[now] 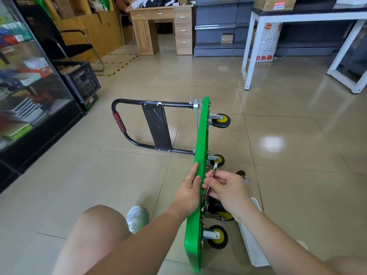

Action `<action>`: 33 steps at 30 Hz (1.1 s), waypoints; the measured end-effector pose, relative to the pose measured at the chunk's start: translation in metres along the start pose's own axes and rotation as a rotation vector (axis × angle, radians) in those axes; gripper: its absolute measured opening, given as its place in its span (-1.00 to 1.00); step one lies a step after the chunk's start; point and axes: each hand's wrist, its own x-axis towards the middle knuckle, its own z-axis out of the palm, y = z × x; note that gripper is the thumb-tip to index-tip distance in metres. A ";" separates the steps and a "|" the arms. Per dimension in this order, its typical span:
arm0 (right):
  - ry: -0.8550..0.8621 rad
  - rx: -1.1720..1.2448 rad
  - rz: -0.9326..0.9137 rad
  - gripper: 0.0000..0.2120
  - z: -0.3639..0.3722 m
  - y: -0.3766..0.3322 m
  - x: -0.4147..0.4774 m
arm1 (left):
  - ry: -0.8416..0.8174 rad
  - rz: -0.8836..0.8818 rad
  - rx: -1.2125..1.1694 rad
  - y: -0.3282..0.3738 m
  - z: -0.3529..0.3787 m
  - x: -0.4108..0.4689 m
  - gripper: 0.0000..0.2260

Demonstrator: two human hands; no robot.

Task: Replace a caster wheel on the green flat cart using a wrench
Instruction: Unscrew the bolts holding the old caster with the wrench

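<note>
Two hands at the raised edge of the deck. Right hand (228, 187) pinching a slim metal wrench (214, 170) mid-shaft between thumb and curled fingers, wrench head up at the mount of a yellow-hubbed caster (218, 160). Left hand (188, 191) laid against the opposite face, fingers nearly straight, thumb on the rim. Green flat cart (201, 135) standing on its long side on the tiled floor (297, 155), wheels facing right, black handle (121, 124) spread out to the left. Far caster (221, 120) and near caster (217, 236) at the corners. Loose black wheel (241, 173) just beyond the right hand; white tray (252, 247) beside the cart.
</note>
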 end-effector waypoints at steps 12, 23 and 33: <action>-0.140 -0.400 -0.216 -0.62 0.002 0.007 -0.032 | -0.020 -0.044 -0.078 -0.001 -0.003 0.000 -0.50; -0.296 -0.705 -0.514 -0.83 -0.002 0.037 -0.076 | 0.049 -0.038 0.012 0.009 0.001 -0.006 -0.56; -0.025 -0.470 -0.412 -0.74 -0.006 0.024 -0.051 | 0.029 -0.110 -0.122 0.011 0.004 -0.003 -0.55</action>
